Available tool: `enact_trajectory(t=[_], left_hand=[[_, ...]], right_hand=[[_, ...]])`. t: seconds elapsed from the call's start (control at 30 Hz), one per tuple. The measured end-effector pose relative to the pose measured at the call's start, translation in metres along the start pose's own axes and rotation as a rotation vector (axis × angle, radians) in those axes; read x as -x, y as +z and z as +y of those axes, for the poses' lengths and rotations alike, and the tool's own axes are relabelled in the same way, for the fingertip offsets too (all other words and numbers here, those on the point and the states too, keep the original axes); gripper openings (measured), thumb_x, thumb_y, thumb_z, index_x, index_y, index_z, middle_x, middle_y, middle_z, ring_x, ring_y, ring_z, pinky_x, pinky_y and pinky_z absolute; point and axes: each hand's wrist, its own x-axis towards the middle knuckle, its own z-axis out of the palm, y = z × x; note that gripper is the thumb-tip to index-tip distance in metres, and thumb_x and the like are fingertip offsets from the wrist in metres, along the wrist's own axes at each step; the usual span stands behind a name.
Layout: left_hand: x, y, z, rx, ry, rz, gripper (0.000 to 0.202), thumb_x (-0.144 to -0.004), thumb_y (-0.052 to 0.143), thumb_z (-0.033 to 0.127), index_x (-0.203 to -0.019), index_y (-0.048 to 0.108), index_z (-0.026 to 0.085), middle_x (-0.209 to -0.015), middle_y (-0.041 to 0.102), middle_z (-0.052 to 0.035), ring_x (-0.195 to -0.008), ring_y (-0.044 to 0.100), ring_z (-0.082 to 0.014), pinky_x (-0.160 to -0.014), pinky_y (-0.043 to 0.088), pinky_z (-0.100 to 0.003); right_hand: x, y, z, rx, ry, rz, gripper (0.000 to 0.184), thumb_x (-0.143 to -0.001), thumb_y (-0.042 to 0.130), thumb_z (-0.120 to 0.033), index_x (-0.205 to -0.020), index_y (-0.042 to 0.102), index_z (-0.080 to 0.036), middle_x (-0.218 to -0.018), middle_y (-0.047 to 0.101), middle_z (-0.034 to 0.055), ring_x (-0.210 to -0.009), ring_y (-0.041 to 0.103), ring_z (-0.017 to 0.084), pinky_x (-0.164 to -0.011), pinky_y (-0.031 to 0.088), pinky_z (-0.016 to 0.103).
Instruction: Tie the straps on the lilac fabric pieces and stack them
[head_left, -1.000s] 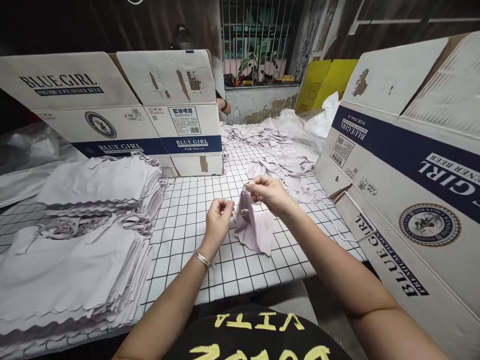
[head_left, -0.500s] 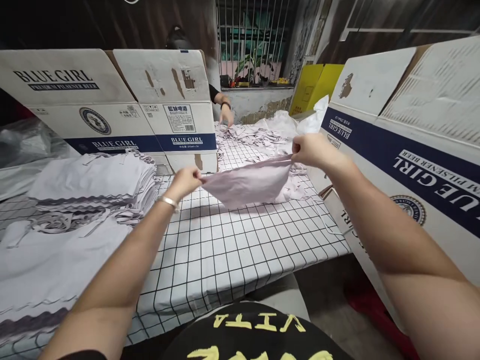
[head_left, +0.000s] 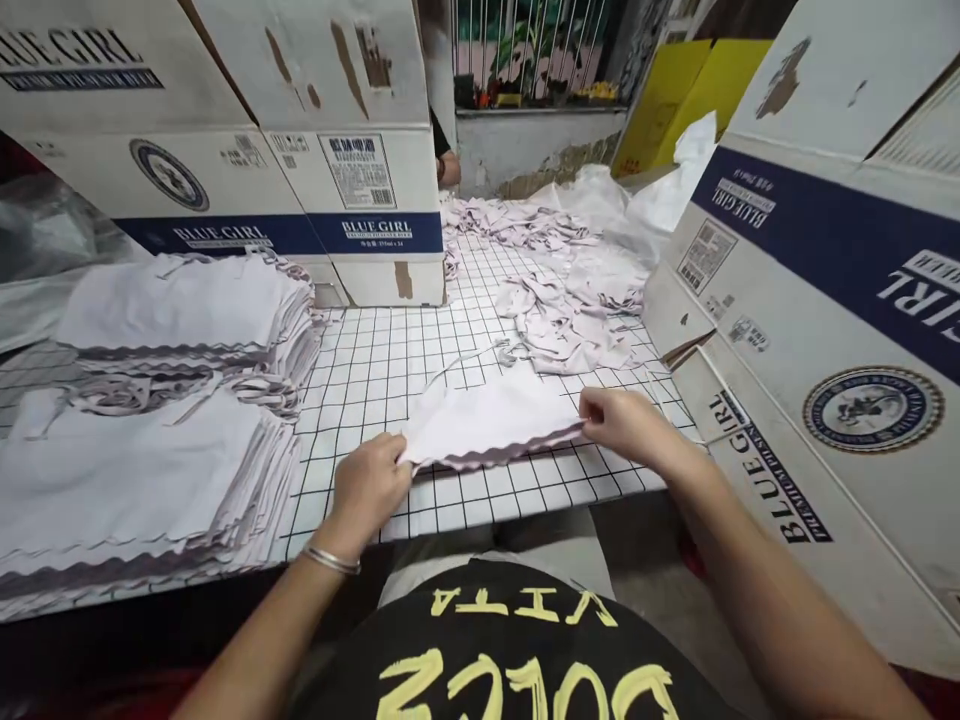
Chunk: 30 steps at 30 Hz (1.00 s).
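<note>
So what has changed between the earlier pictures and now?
The held cloth, bunched and then stretched in the air, has come down toward the table, spread between the left hand and right hand, each pinching one end. The co-worker's hand, which had reached out, has drawn back beside the left carton. The right carton and cloth stacks stayed put.

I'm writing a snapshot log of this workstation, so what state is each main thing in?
Left hand: closed on the held cloth's left end
Right hand: closed on its right end
Held cloth: spread between both hands
Stacked cloths: layered in piles
Loose cloths: crumpled, scattered
Left carton: standing, surface torn in patches
</note>
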Motion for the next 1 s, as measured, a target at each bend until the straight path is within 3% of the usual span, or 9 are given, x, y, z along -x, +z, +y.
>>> enact_trajectory(t=[0.13,0.23,0.33,0.4,0.47,0.57,0.67,0.77,1.0], left_hand=[[0.038,0.022,-0.004,-0.138,-0.021,-0.055,0.016,-0.077,0.043,0.016,-0.062,0.041,0.022,-0.066,0.053,-0.0049,-0.064,0.048,-0.0216,-0.057,0.024,-0.031],[0.048,0.005,-0.009,-0.099,-0.073,-0.163,0.016,-0.082,0.043,0.022,-0.066,0.045,0.022,-0.069,0.056,-0.0048,-0.067,0.05,-0.0222,-0.059,0.027,-0.031],[0.043,-0.026,-0.02,0.157,-0.093,-0.41,0.016,-0.082,0.057,0.041,-0.081,0.057,0.024,-0.078,0.061,-0.0026,-0.07,0.055,-0.0213,-0.059,0.033,-0.028],[0.022,-0.04,-0.024,0.359,-0.094,-0.449,0.026,-0.078,0.064,0.048,-0.091,0.061,0.025,-0.081,0.062,-0.0017,-0.071,0.056,-0.0201,-0.06,0.035,-0.027],[-0.013,-0.04,-0.023,0.478,-0.111,-0.258,0.026,-0.081,0.062,0.048,-0.089,0.062,0.024,-0.081,0.062,-0.0024,-0.072,0.055,-0.0192,-0.063,0.037,-0.026],[-0.082,-0.01,-0.011,0.531,-0.11,0.075,0.024,-0.072,0.074,0.04,-0.08,0.062,0.021,-0.084,0.06,-0.004,-0.078,0.052,-0.0202,-0.068,0.036,-0.027],[-0.141,0.026,0.002,0.817,-0.207,-0.073,0.028,-0.053,0.083,0.014,-0.064,0.058,0.019,-0.075,0.056,-0.0036,-0.086,0.052,-0.0223,-0.071,0.036,-0.026],[-0.174,0.043,0.006,1.02,-0.299,-0.241,0.023,-0.062,0.074,0.007,-0.058,0.054,0.018,-0.063,0.055,-0.0031,-0.074,0.055,-0.0197,-0.066,0.038,-0.026],[-0.213,0.019,-0.012,1.436,-0.426,-0.462,0.005,-0.077,0.063,0.01,-0.081,0.066,0.011,-0.081,0.069,-0.0104,-0.067,0.063,-0.0147,-0.068,0.051,-0.03]], right_hand=[[0.028,0.033,0.004,-0.049,0.046,-0.104,0.013,-0.069,0.05,-0.009,-0.067,0.05,-0.022,-0.062,0.058,-0.0008,-0.059,0.05,0.015,-0.053,0.031,0.025],[0.038,0.027,0.007,-0.064,-0.032,-0.194,0.012,-0.071,0.054,-0.011,-0.068,0.055,-0.022,-0.064,0.059,0.0002,-0.059,0.051,0.016,-0.053,0.034,0.027],[0.04,0.02,0.001,-0.184,-0.243,-0.225,0.005,-0.081,0.061,-0.025,-0.082,0.065,-0.024,-0.089,0.066,0.0051,-0.08,0.06,0.02,-0.069,0.047,0.031],[0.034,0.025,-0.012,-0.251,-0.385,-0.144,0.02,-0.089,0.058,-0.036,-0.103,0.067,-0.025,-0.115,0.064,0.0086,-0.105,0.059,0.023,-0.088,0.048,0.036],[0.024,0.042,-0.03,-0.248,-0.514,-0.077,0.034,-0.092,0.053,-0.04,-0.122,0.062,-0.025,-0.137,0.054,0.01,-0.127,0.048,0.026,-0.106,0.039,0.045],[0.008,0.078,-0.055,-0.166,-0.693,-0.156,0.054,-0.091,0.054,-0.047,-0.139,0.05,-0.023,-0.153,0.035,0.0119,-0.143,0.026,0.031,-0.116,0.021,0.055],[0.0,0.106,-0.065,-0.098,-0.776,-0.238,0.067,-0.091,0.05,-0.056,-0.147,0.038,-0.02,-0.156,0.025,0.0144,-0.146,0.017,0.032,-0.117,0.015,0.056],[0.0,0.115,-0.062,-0.081,-0.794,-0.228,0.067,-0.094,0.043,-0.056,-0.15,0.031,-0.022,-0.157,0.021,0.013,-0.147,0.014,0.03,-0.118,0.012,0.055],[0.003,0.111,-0.059,-0.07,-0.776,-0.265,0.065,-0.096,0.037,-0.057,-0.152,0.025,-0.025,-0.159,0.015,0.0089,-0.148,0.009,0.027,-0.12,0.007,0.051]])
